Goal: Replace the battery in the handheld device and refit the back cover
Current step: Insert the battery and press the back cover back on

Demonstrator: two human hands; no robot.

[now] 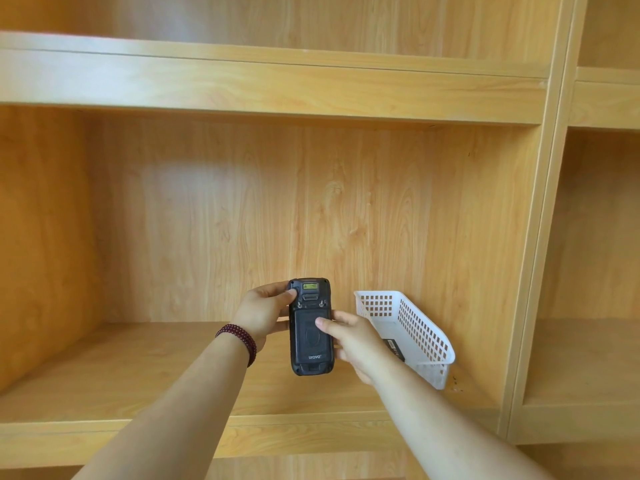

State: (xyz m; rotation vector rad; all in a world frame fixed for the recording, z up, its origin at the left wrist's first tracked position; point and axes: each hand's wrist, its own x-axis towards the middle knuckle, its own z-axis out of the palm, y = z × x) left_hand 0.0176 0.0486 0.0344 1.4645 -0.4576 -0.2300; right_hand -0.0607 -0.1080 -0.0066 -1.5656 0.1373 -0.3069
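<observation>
A black handheld device (311, 344) is held upright above the shelf, its back toward me, with the back cover on it and a small yellow label near the top. My left hand (265, 313) grips its upper left side, thumb resting on the top corner. My right hand (356, 341) holds the right side, thumb pressed on the middle of the back cover. A dark flat object, possibly a battery (394, 348), lies in the white basket behind my right hand, mostly hidden.
A white perforated plastic basket (422, 330) stands on the wooden shelf (138, 375) at the right, against the side panel. An upper shelf board (277, 84) spans overhead. A second shelf bay (588, 358) lies to the right.
</observation>
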